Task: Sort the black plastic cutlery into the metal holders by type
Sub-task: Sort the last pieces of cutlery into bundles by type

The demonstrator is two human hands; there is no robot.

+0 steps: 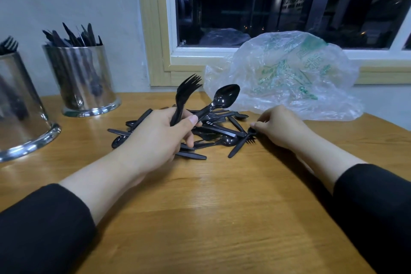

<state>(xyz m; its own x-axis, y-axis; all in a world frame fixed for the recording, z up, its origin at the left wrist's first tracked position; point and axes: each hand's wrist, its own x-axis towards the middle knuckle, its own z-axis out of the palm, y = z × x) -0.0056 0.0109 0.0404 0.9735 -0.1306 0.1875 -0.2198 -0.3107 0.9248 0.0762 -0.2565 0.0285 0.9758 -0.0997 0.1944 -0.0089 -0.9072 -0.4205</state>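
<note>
Left hand (160, 138) grips several forks (185, 93) and one spoon (219, 99) by the handles. Right hand (279, 125) pinches a fork (241, 143) at the edge of the unsorted pile (213, 131) on the wooden table (200, 218). Judged light, stiff, slippery — take by handles (tines snag). Knife holder (85, 80) and fork holder (17, 104) stand left. Plastic bag (287, 75): green print, unreadable; window (289, 4) shows reversed "MAXIMUM".
</note>
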